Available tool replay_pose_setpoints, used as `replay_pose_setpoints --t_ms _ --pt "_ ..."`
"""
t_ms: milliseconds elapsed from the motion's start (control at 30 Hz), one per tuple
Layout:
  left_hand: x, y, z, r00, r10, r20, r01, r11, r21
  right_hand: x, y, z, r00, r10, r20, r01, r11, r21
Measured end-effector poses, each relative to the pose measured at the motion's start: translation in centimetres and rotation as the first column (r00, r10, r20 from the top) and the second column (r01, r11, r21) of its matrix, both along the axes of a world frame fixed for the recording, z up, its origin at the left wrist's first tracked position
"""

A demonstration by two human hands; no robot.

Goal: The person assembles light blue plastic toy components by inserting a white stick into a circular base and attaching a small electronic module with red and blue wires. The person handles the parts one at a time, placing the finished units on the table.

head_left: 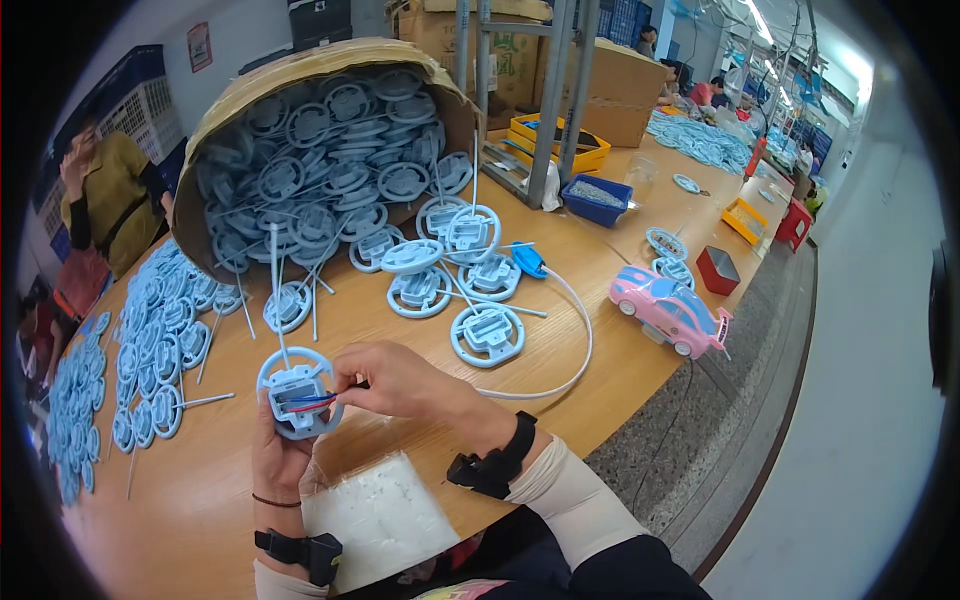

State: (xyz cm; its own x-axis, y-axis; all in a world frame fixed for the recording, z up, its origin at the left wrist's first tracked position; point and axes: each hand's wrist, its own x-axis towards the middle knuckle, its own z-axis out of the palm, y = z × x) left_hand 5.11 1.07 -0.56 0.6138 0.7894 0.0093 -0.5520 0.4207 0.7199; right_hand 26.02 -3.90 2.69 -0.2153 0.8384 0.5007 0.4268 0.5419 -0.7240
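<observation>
The person's left hand (278, 455) was wrapped from below around a pale blue plastic wheel part (298, 392), holding it up just above the near edge of the table (400, 320). The right hand (395, 380) reached in from the side, fingers pinched together on the red and blue wires (312, 402) lying across the part's middle. Just below the held part lay a clear bag of small white pieces (380, 515). Beyond it, loose wheel parts (470, 280) were scattered toward a tipped cardboard drum (320, 150) full of the same parts. Left of the held part more wheel parts lay in rows (150, 350). Well to its right stood a pink toy car (672, 310), with a white cable (570, 330) curving between.
</observation>
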Motion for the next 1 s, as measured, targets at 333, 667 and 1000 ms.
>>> replay_pose_setpoints --t_ms 333,667,1000 --pt "0.5 0.3 -1.2 0.991 0.122 0.046 -0.116 0.986 -0.122 -0.4 0.0 -0.2 0.991 -0.114 0.070 0.111 0.993 0.042" --pt "-0.4 0.9 -1.6 0.992 0.127 -0.002 -0.126 0.990 -0.061 -0.7 -0.4 0.1 0.996 -0.069 0.048 0.065 0.995 0.071" --pt "-13.9 15.7 -0.8 0.773 0.631 0.070 -0.634 0.772 0.038 -0.3 0.2 -0.2 0.996 -0.083 -0.010 0.083 0.997 -0.002"
